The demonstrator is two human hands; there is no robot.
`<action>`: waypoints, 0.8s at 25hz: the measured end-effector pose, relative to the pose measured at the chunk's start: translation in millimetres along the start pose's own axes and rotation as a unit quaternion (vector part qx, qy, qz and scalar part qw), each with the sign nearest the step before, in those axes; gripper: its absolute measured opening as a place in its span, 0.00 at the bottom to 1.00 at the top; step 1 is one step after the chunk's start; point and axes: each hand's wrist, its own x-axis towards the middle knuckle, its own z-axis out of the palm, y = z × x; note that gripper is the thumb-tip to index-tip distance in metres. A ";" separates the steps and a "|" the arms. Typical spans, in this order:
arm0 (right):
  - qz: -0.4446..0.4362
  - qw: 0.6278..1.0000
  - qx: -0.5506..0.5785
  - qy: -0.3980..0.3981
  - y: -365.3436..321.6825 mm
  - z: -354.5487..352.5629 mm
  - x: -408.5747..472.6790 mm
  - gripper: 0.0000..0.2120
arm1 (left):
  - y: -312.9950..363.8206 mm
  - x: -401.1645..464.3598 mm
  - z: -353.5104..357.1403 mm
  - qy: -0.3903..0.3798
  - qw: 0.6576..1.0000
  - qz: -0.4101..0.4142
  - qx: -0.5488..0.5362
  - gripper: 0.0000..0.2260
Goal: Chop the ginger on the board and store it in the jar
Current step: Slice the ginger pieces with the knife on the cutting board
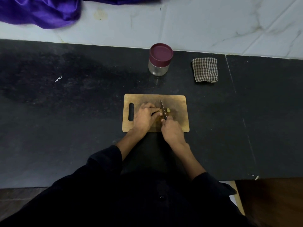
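Head view: ginger (158, 112) is pinned on the board (178, 102) by curled left hand (145, 117) fingers, a knife (163, 107) gripped by the right hand (170, 129), one piece (168, 109) cut, the jar (159, 60) lidded and unfilled.

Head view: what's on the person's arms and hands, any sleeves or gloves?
Both arms wear dark, loose long sleeves, pushed up so the forearms are bare. The left hand and right hand are bare: no gloves, and no rings or watch that I can make out. A small shiny button shows on the dark garment's front.
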 end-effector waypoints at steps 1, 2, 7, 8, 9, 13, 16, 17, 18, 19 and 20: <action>0.000 1.000 -0.007 -0.001 -2.1 -0.7 2.1 0.11 | 0.0 -0.3 -0.2 -0.001 1.000 0.001 -0.001 0.12; 0.002 1.000 -0.014 -0.001 -4.1 -1.4 3.7 0.11 | 0.7 -0.5 -0.5 -0.001 1.000 0.001 -0.001 0.11; 0.012 0.999 -0.052 -0.003 -0.7 5.0 -6.2 0.11 | 5.4 0.3 -1.2 0.001 1.000 -0.018 0.009 0.12; 0.019 0.998 -0.054 -0.007 2.7 6.8 -10.0 0.11 | 5.7 0.7 -1.1 0.001 1.000 -0.020 0.009 0.12; 0.023 0.998 -0.054 -0.013 6.5 8.1 -13.6 0.11 | 5.3 0.9 -0.6 0.001 1.000 -0.022 0.007 0.12; 0.025 0.998 -0.050 -0.019 17.8 10.1 -23.3 0.11 | 4.8 -0.6 -0.7 0.001 1.000 -0.022 0.004 0.12; 0.033 0.999 -0.026 -0.005 20.1 7.2 -21.9 0.12 | 5.3 -1.6 -2.0 0.004 1.000 -0.013 0.001 0.12; 0.039 0.999 -0.015 0.001 20.0 4.6 -20.5 0.13 | 5.1 -1.8 -1.9 0.005 1.000 -0.010 0.002 0.12; 0.043 0.999 -0.005 0.009 20.6 1.2 -19.5 0.13 | 4.7 -1.9 -1.5 0.008 1.000 -0.006 0.005 0.13; 0.044 0.999 0.001 0.016 21.3 -2.3 -18.5 0.13 | 4.2 -2.0 -1.0 0.010 1.000 -0.004 0.007 0.13; 0.042 0.999 0.003 0.021 21.8 -5.3 -18.2 0.14 | 3.8 -2.0 -1.2 0.009 1.000 -0.003 0.009 0.13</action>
